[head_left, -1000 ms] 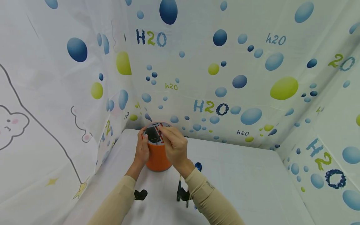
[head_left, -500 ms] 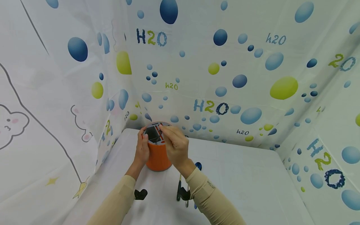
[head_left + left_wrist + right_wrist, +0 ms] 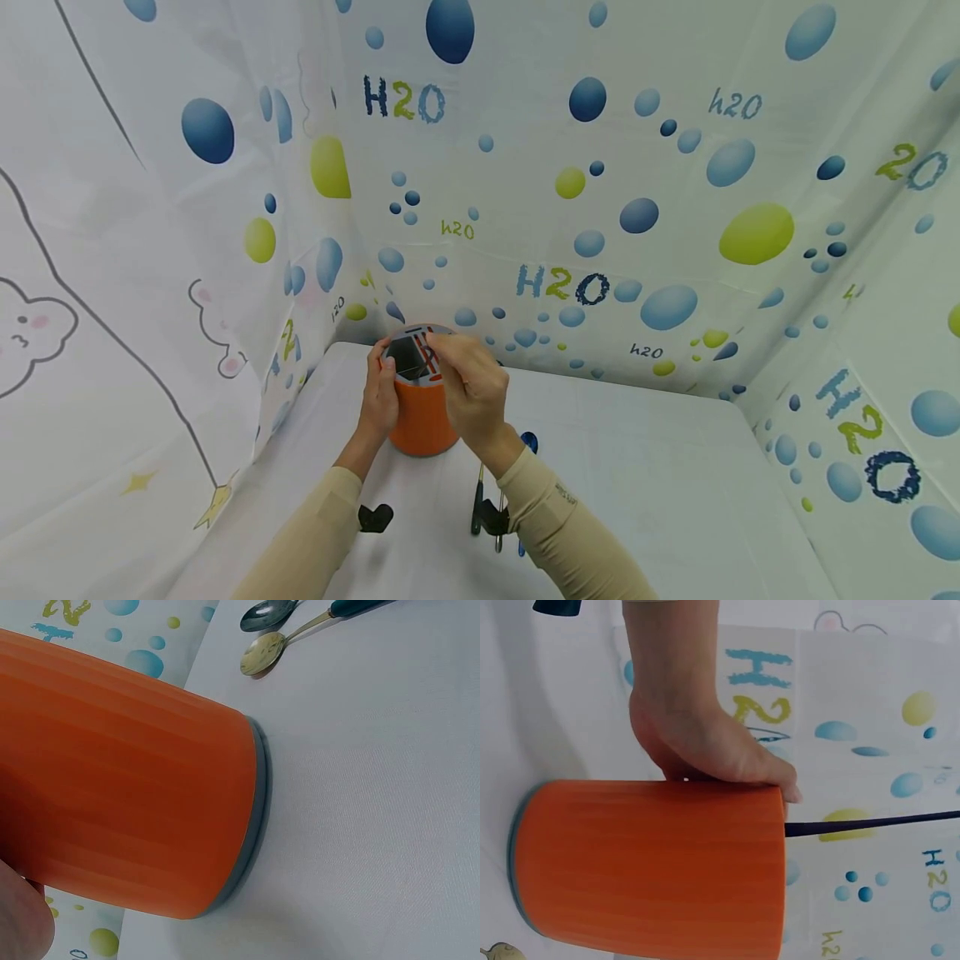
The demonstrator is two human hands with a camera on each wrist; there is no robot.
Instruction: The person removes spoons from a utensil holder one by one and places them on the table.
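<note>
An orange cylindrical utensil holder [image 3: 423, 421] with a grey, slotted top stands on the white table. My left hand [image 3: 380, 396] grips its left side, thumb at the near rim; the right wrist view shows this left hand [image 3: 705, 742] along the holder's wall. A flat black piece [image 3: 406, 358] covers part of the top in the head view. Edge-on, the black piece [image 3: 870, 823] juts out past the rim. Over the top's right side is my right hand [image 3: 474, 385], fingers bent and fingertips drawn together at the slots. I cannot tell whether they pinch anything.
Right of the holder lie a blue spoon [image 3: 529, 442], a dark-green-handled spoon [image 3: 477, 508] and a silver handle [image 3: 498, 543]. The left wrist view shows the gold bowl of a spoon [image 3: 262, 654]. A patterned white curtain [image 3: 525, 208] rises behind the table.
My right hand has shifted slightly to the right, its fingertips staying near the same slots. The left hand and the orange holder have kept their place.
</note>
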